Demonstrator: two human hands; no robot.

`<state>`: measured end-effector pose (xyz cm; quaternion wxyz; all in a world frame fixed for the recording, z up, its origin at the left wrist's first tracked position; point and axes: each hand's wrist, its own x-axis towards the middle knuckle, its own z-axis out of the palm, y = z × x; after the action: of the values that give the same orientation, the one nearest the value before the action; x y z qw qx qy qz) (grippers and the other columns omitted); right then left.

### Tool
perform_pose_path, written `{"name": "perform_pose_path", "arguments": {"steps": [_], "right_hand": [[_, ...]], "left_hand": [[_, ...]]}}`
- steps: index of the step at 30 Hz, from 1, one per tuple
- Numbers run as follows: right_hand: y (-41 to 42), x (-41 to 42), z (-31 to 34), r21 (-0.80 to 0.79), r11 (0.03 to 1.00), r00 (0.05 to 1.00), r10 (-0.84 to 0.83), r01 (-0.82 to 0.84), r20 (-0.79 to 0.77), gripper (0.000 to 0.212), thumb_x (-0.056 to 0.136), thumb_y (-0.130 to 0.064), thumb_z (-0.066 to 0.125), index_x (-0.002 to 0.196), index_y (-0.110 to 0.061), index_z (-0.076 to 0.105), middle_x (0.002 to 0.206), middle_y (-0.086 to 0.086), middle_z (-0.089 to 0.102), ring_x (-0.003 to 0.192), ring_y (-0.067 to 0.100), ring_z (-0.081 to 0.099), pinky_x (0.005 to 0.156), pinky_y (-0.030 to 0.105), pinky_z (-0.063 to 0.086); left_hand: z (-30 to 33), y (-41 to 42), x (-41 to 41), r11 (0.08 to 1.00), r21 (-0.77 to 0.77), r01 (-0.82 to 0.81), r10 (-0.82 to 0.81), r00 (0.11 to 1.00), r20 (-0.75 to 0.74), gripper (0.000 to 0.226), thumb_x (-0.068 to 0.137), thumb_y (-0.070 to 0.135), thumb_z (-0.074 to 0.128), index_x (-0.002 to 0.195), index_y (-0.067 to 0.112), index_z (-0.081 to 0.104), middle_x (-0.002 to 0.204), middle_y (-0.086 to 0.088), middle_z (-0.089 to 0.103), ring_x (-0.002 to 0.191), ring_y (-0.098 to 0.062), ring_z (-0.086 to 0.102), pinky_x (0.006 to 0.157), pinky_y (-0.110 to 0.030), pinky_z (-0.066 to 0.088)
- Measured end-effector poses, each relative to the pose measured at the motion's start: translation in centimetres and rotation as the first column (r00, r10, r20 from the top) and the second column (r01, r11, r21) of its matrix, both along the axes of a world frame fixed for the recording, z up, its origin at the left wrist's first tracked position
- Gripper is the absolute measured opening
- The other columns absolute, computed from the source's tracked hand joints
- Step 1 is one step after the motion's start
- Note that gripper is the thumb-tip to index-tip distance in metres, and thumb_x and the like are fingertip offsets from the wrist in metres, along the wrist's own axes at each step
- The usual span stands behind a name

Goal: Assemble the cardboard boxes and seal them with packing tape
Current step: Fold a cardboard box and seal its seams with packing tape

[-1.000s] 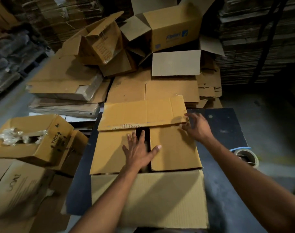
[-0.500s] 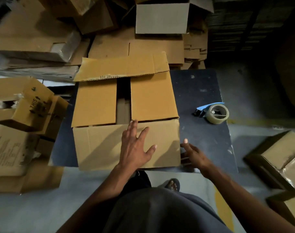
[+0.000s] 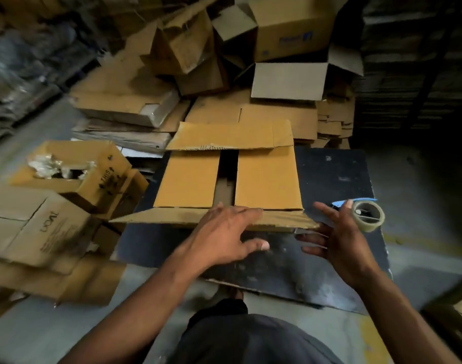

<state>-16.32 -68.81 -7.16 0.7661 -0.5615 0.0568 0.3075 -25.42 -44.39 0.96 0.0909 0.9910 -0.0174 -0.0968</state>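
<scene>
At the far left, an open carton with crumpled plastic inside sits on other boxes, and in front of it lies a closed box with dark print on its side. Next, in the middle, the cardboard box of the task stands on a dark board — its two inner flaps are folded down with a narrow gap between them, its far flap is raised, and its near flap sticks out toward the person. The left hand rests on this near flap with straight, spread fingers, so it grips nothing. To the right of it, the right hand hovers just beside the box corner, fingers spread and relaxed, holding nothing. Just past its fingertips lies the roll of packing tape with a blue dispenser part — on the board, near the box. Behind everything, flat cardboard sheets and more open boxes are piled.
</scene>
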Motion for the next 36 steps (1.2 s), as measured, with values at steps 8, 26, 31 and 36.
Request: {"name": "perform_pose_path", "arguments": {"steps": [8, 26, 31, 36], "right_hand": [[4.5, 5.7, 2.6, -0.197, 0.980, 0.950, 0.088, -0.029, 0.299, 0.073, 0.087, -0.054, 0.070, 0.151, -0.045, 0.036, 0.120, -0.001, 0.073, 0.117, 0.022, 0.067, 0.104, 0.057, 0.050], [12.4, 10.6, -7.4, -0.814, 0.485, 0.756, 0.386, 0.320, 0.528, 0.032, 0.088, -0.032, 0.080, 0.118, -0.023, 0.075, 0.131, -0.008, 0.048, 0.108, 0.024, 0.060, 0.078, 0.046, 0.060], [12.9, 10.8, -6.2, -0.787, 0.523, 0.812, 0.270, 0.328, 0.518, 0.027, 0.082, -0.028, 0.086, 0.108, -0.024, 0.079, 0.122, -0.016, 0.055, 0.100, 0.008, 0.060, 0.080, 0.032, 0.055], [10.0, 12.6, -4.2, -0.724, 0.637, 0.878, 0.150, 0.266, 0.455, 0.016, 0.093, -0.032, 0.075, 0.109, -0.034, 0.076, 0.109, -0.018, 0.072, 0.094, -0.010, 0.066, 0.077, 0.014, 0.049]], "left_hand": [[-0.2, 6.3, 6.7, 0.975, 0.103, -0.195, 0.135, 0.898, 0.420, 0.075, 0.092, 0.063, 0.060, 0.156, 0.033, 0.037, 0.165, -0.007, 0.034, 0.154, -0.027, 0.027, 0.124, -0.061, 0.019], [-12.2, 16.4, 21.8, 0.992, 0.126, -0.017, 0.018, 1.000, -0.009, 0.104, 0.090, 0.087, 0.025, 0.165, 0.021, -0.004, 0.172, -0.009, -0.015, 0.157, -0.026, -0.022, 0.119, -0.068, -0.014], [-15.2, 16.3, 22.4, 0.997, 0.044, 0.068, -0.067, 0.997, -0.023, 0.081, 0.101, 0.074, 0.016, 0.166, 0.027, 0.008, 0.174, -0.004, -0.005, 0.159, -0.017, -0.011, 0.124, -0.061, -0.009], [-16.4, 15.6, 22.3, 0.998, 0.020, 0.059, -0.059, 0.998, 0.031, 0.066, 0.107, 0.063, 0.017, 0.165, 0.032, 0.017, 0.173, 0.003, 0.002, 0.160, -0.014, -0.005, 0.126, -0.053, -0.011]]}}
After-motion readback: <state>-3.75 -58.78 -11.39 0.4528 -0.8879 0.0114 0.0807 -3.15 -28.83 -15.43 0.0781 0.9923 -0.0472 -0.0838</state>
